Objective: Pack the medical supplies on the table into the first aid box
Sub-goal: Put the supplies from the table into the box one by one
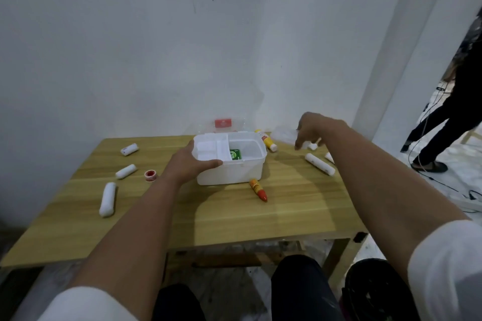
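Note:
The white first aid box (229,172) stands open mid-table, its clear lid (224,125) leaning back toward the wall. A white inner tray (208,150) fills its left part and a green packet (234,154) lies in the right part. My left hand (191,161) grips the box's left front rim. My right hand (317,129) hovers over the far right, fingers curled at a clear plastic bag (283,136) and a small white roll (312,146); its grip is blurred. An orange tube (258,190) lies in front of the box.
White bandage rolls lie left (107,199) (126,171) (129,149) and right (319,164). A red tape roll (150,176) sits left of the box, a yellow-white bottle (266,139) behind it. The wooden table (287,211) abuts the wall. A person stands at right (453,117).

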{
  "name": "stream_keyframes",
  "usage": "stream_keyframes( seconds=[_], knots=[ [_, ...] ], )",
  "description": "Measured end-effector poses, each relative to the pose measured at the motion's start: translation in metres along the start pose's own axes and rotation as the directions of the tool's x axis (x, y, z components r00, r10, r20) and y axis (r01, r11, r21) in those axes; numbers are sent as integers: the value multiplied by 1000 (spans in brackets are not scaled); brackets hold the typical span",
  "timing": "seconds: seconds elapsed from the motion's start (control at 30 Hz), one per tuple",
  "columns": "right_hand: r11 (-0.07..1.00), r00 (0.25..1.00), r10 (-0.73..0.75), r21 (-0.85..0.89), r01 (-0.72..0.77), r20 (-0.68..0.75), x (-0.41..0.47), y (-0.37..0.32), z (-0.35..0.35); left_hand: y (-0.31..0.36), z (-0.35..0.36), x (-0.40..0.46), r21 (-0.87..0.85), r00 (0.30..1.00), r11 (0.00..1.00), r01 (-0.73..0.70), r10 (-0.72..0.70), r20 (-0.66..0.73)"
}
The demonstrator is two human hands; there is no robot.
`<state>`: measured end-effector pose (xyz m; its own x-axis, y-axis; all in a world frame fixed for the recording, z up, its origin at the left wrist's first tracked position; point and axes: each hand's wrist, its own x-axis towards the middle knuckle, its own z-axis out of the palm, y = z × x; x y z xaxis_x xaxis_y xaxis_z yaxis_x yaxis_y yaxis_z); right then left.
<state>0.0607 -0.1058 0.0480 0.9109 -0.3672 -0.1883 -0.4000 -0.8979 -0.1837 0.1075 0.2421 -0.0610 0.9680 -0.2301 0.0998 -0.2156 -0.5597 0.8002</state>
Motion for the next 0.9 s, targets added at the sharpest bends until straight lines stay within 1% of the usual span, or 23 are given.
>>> stream_keyframes(
  seconds=[0.1,0.17,0.23,0.33,0.4,0.63,0.7,0.77,0.83,0.87,0.9],
  knots=[
    [990,993,-113,80,115,-34,1,-19,-18,0,0,0,-6,1000,1000,17,-17,7],
    [978,982,-190,83,191,-25,-1,-37,-19,0,0,1,11,1000,1000,20,-20,11],
    [969,969,-245,3,245,-1,-2,-57,-11,-1,0,2,32,1000,999,21,-21,14],
    [934,959,-282,-217,283,36,-1,-84,11,-2,0,4,34,999,999,26,-26,18],
    [912,950,-309,-267,311,50,2,-101,27,-3,0,5,44,1000,999,17,-18,16],
    [868,884,-465,-169,466,48,15,-136,81,-8,3,10,121,1000,993,-2,1,7],
    [866,868,-492,-74,495,63,21,-133,81,-10,3,12,141,1000,990,2,-3,8],
    [859,865,-501,146,491,37,31,-122,68,-11,1,13,143,1000,990,9,-13,21],
    [816,892,-440,368,445,-103,41,-104,49,-11,-1,13,123,1000,992,5,-9,29],
    [802,909,-376,428,416,-179,47,-94,43,-11,-1,13,112,1000,994,-1,-2,29],
    [815,921,-307,433,385,-240,54,-83,41,-11,-1,13,106,1000,994,-6,4,27]
  ],
)
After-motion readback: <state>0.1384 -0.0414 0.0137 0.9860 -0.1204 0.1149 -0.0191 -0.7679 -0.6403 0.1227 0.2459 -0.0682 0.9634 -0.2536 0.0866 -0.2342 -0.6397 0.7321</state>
